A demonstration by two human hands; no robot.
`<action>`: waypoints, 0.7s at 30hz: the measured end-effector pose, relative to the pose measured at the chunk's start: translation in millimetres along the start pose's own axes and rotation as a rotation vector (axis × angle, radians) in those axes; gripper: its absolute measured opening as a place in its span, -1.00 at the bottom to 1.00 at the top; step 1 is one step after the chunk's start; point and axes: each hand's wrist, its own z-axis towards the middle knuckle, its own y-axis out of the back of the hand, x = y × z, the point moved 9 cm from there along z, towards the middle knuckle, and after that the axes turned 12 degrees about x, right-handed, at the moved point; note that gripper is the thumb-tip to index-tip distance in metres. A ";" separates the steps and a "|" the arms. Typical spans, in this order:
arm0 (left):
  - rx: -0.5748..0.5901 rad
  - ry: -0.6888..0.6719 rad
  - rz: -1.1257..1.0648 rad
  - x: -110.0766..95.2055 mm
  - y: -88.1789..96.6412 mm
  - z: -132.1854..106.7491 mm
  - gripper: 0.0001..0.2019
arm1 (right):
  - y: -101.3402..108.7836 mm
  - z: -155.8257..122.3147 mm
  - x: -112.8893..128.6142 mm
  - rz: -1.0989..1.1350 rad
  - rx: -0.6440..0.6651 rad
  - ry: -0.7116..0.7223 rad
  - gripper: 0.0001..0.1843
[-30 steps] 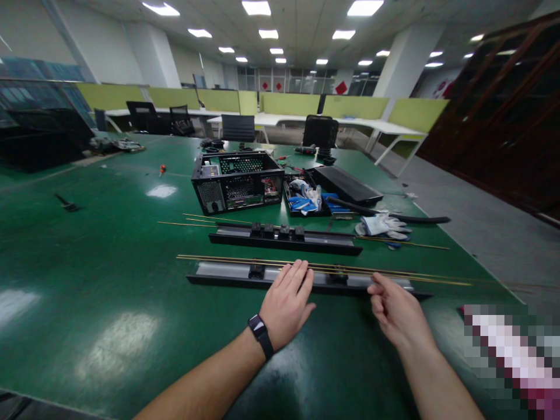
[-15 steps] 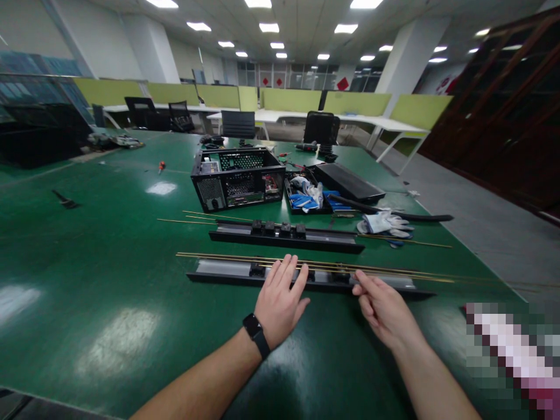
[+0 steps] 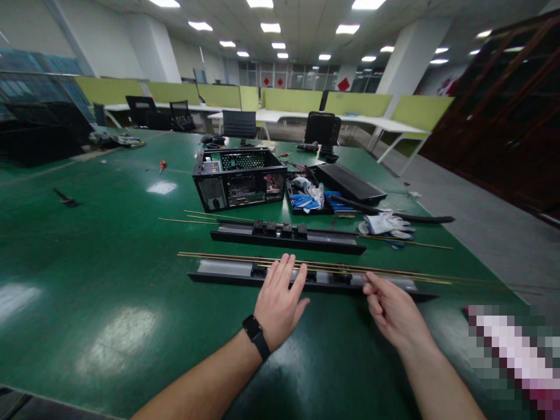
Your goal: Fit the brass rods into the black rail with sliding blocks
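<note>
A long black channel [image 3: 225,280] with a pale strip inside lies across the green table in front of me. Black blocks [image 3: 343,279] sit in it, and several thin brass rods [image 3: 219,256] run lengthwise over it. My left hand [image 3: 280,303], with a dark watch at the wrist, is palm down with fingers stretched, its fingertips over the rods left of the channel's middle. Farther right, my right hand [image 3: 391,306] has thumb and forefinger pinched at a brass rod; the fingers partly hide the grip. A second channel [image 3: 289,240] with black blocks lies just beyond.
Behind the channels stand an open black computer case [image 3: 238,181] and a tray holding gloves [image 3: 308,195]. White gloves [image 3: 385,223] and a black tube [image 3: 420,219] lie at the right. A black panel [image 3: 350,182] rests behind them. A small brush-like tool [image 3: 65,198] lies far left.
My right hand has shifted a little to the right along the rods, still pinched. My left hand stays in place over the channel.
</note>
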 end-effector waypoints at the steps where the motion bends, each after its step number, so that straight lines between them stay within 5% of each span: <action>1: -0.003 -0.001 -0.001 0.0 0.8 0.1 -0.31 | -0.5 -0.2 0.0 -0.002 0.005 -0.002 -0.65; 7: 0.000 0.024 0.019 4.2 2.5 0.6 -0.35 | -18.3 -2.8 -5.3 -0.046 0.102 -0.038 -0.61; 14: -0.002 0.045 0.025 8.1 2.7 -0.7 -0.35 | -0.7 -1.0 -1.3 -0.010 -0.025 0.033 -0.61; 21: 0.009 0.040 0.032 8.1 2.9 0.5 -0.35 | -16.6 -2.4 -6.2 -0.089 0.080 -0.015 -0.60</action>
